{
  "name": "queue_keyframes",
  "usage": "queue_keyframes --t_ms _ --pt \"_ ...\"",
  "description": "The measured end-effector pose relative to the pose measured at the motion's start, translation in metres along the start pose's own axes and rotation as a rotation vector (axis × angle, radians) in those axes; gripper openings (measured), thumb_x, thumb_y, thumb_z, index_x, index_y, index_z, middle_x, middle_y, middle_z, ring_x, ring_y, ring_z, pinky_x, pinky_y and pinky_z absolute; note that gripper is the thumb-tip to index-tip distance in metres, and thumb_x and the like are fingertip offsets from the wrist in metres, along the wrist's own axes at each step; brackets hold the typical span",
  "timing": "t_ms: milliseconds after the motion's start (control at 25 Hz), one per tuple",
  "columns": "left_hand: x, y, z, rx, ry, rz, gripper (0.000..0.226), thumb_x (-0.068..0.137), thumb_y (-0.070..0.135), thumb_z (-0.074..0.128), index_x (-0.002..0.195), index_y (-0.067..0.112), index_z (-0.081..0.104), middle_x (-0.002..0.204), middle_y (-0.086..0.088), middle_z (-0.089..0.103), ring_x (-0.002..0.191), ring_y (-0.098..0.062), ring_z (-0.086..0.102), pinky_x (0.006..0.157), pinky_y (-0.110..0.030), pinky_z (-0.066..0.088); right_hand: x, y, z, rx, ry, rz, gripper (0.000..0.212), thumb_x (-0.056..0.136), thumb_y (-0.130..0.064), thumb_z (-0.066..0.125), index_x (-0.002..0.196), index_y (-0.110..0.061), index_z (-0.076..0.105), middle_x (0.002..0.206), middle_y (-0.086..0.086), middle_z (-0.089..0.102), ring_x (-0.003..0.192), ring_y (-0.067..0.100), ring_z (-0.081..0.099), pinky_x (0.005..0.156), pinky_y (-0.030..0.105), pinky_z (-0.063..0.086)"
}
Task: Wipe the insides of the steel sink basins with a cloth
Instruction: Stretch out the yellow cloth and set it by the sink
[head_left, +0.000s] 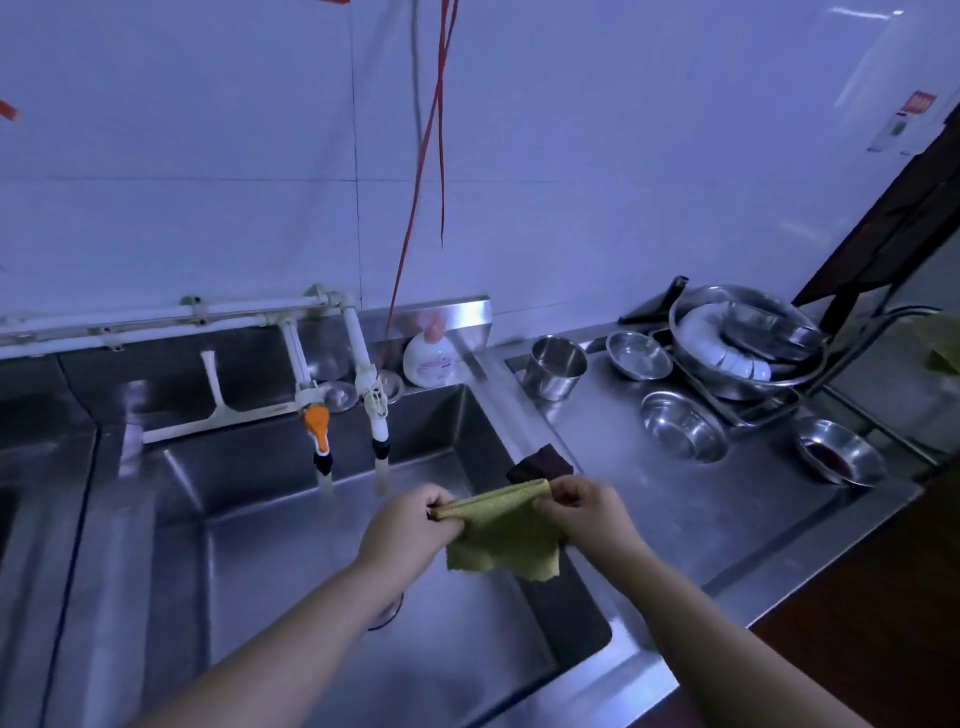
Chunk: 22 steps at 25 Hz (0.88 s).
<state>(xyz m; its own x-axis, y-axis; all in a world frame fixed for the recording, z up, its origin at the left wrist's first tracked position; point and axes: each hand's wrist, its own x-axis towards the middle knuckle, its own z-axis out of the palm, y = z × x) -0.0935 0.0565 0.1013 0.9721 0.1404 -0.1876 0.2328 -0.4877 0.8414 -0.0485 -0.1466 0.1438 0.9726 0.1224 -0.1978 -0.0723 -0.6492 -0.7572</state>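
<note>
A yellow-green cloth (503, 535) hangs stretched between both hands above the right side of the steel sink basin (270, 561). My left hand (410, 525) pinches the cloth's left top corner. My right hand (584, 512) pinches its right top corner, over the basin's right rim. The lower part of the cloth drapes loosely down. The basin's drain (387, 616) is partly hidden behind my left forearm. A second basin (31, 499) shows at the far left edge.
Two taps (319, 431) (378, 415) hang over the basin's back. A white squeegee (213, 400) and a soap bottle (431, 358) sit on the back ledge. A dark cloth (540, 462) lies on the right rim. Steel bowls (680, 426), a pot (553, 366) and stacked dishes (748, 343) crowd the right counter.
</note>
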Motion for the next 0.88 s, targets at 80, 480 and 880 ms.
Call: queue_keyframes --t_ms 80,480,880 --pt "0.040 0.016 0.010 -0.040 0.064 -0.015 0.017 0.076 0.018 0.072 0.069 0.029 0.061 0.057 0.008 0.058 0.053 -0.004 0.049 0.053 -0.020 0.035 0.050 0.009 -0.012 -0.004 0.021 -0.005 0.010 0.080 -0.015 0.070 0.071 -0.019 0.068 0.074 0.010 0.067 0.067 0.017 0.059 0.066 0.038 0.052" --pt "0.233 0.061 0.058 -0.184 0.332 -0.175 0.017 0.075 0.006 0.068 0.077 0.022 0.063 0.070 0.004 0.065 0.067 -0.018 0.062 0.066 -0.032 0.049 0.286 0.029 -0.043 0.021 -0.111 -0.042 0.012 0.079 -0.010 0.064 0.089 -0.015 0.069 0.081 0.003 0.068 0.072 0.015 0.060 0.066 0.029 0.049" --pt "0.289 -0.004 0.131 0.063 0.081 -0.156 0.040 0.082 0.005 0.044 0.116 0.009 0.064 0.125 -0.007 0.059 0.118 -0.023 0.054 0.091 -0.015 0.034 0.361 0.104 -0.004 0.161 -0.257 0.162 0.030 0.089 -0.002 0.049 0.113 -0.007 0.066 0.104 0.004 0.062 0.100 0.020 0.056 0.090 0.030 0.044"
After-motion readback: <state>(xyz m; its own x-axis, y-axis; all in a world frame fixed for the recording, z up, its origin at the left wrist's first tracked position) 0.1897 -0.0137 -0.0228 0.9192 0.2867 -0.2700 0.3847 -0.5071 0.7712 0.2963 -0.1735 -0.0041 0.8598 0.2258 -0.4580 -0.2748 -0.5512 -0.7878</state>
